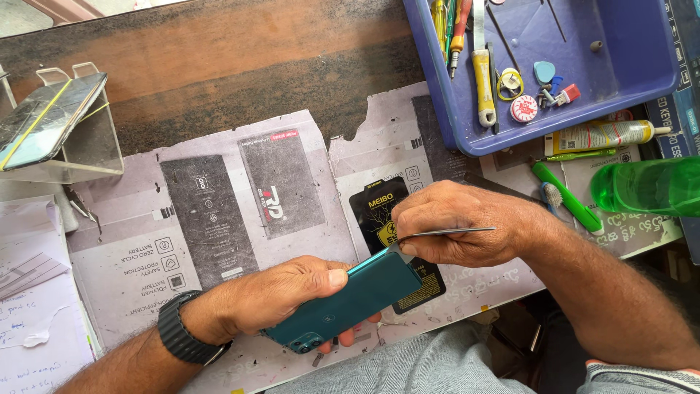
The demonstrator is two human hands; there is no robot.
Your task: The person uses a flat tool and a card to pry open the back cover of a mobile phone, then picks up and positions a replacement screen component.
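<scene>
My left hand (281,295), with a black watch on its wrist, grips a teal smartphone (350,300) back side up, thumb on its upper edge. The phone is tilted, camera end near me. My right hand (456,222) pinches a thin dark metal blade (448,232) whose tip sits at the phone's far corner seam. Both hands hover just above flattened cardboard packaging (219,219) spread over the wooden bench.
A blue tray (474,138) of screwdrivers, picks and small parts stands at the back right. Beside it lie a glue tube (605,134), a green toothbrush (565,195) and a green bottle (645,186). A cracked phone (47,120) rests on a clear stand at the left.
</scene>
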